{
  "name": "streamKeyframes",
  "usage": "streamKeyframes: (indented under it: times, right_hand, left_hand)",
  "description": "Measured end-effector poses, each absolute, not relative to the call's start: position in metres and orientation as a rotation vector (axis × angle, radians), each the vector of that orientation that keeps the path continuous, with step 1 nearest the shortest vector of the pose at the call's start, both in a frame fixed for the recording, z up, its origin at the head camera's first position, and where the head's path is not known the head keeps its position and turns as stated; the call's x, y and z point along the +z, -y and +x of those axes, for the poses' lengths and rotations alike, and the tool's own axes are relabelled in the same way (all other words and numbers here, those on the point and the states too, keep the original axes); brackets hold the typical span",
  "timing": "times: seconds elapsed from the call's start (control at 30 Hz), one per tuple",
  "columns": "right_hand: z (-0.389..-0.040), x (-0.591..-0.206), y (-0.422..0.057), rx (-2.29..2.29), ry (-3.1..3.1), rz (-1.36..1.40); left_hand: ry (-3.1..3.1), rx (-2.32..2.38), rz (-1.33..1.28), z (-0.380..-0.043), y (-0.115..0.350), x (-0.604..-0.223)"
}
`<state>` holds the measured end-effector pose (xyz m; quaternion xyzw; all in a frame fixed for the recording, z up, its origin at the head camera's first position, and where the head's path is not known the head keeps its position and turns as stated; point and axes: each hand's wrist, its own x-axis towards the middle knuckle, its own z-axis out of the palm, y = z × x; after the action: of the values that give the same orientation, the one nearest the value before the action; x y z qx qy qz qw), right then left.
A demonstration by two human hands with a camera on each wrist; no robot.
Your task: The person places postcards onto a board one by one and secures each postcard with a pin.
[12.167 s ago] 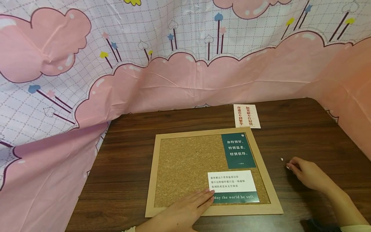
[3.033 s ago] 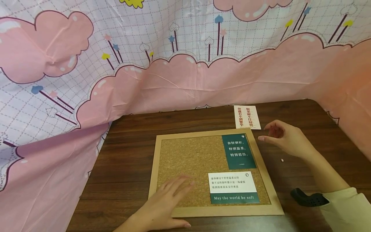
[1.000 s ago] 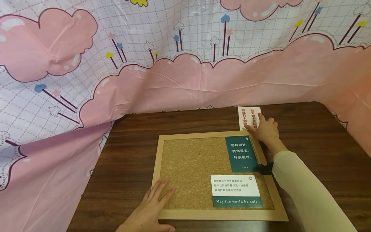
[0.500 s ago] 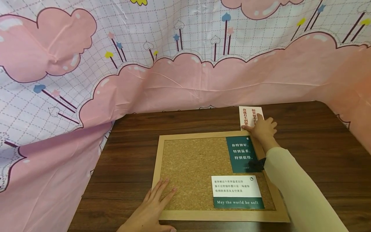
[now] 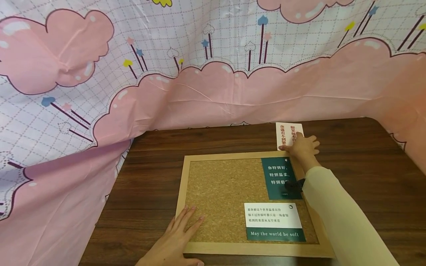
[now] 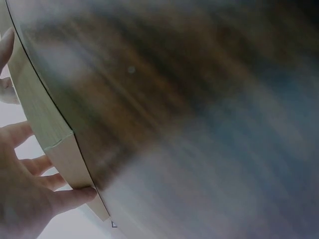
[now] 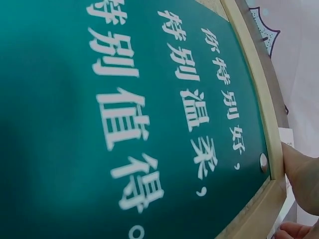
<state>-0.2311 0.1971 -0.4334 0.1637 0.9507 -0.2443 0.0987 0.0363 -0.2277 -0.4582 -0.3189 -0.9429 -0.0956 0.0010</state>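
Note:
A cork board (image 5: 219,192) in a pale wooden frame lies on the table. My left hand (image 5: 173,236) rests over its lower left corner with spread fingers; the left wrist view has the thumb (image 6: 75,198) against the frame's edge. Beyond the board's far right corner, a white card with red writing (image 5: 283,135) lies on the table. My right hand (image 5: 303,147) touches it with thumb and index finger, the other fingers stretched out. A green card (image 5: 279,173) and a white-and-green card (image 5: 273,218) are on the cork, each with a thumbtack at its upper right corner.
The dark wooden table (image 5: 146,177) extends left and right of the board. Behind it hangs a pink and white patterned cloth (image 5: 213,85). The right sleeve (image 5: 342,210) passes over the board's right edge, and a dark band on that wrist covers part of the green card.
A thumbtack now sits in the white-and-green card. My right hand has moved from the table's right side to the red-lettered card; my left has shifted to the board's lower left corner.

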Motion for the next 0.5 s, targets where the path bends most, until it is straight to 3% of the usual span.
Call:
streamKeyframes:
  times: [0.5]
  right_hand:
    - [-0.2361,-0.4393,-0.204,-0.756,-2.776,0.498]
  left_hand:
    - [2.906,-0.225,-1.014,0.0354,0.2295,-0.46]
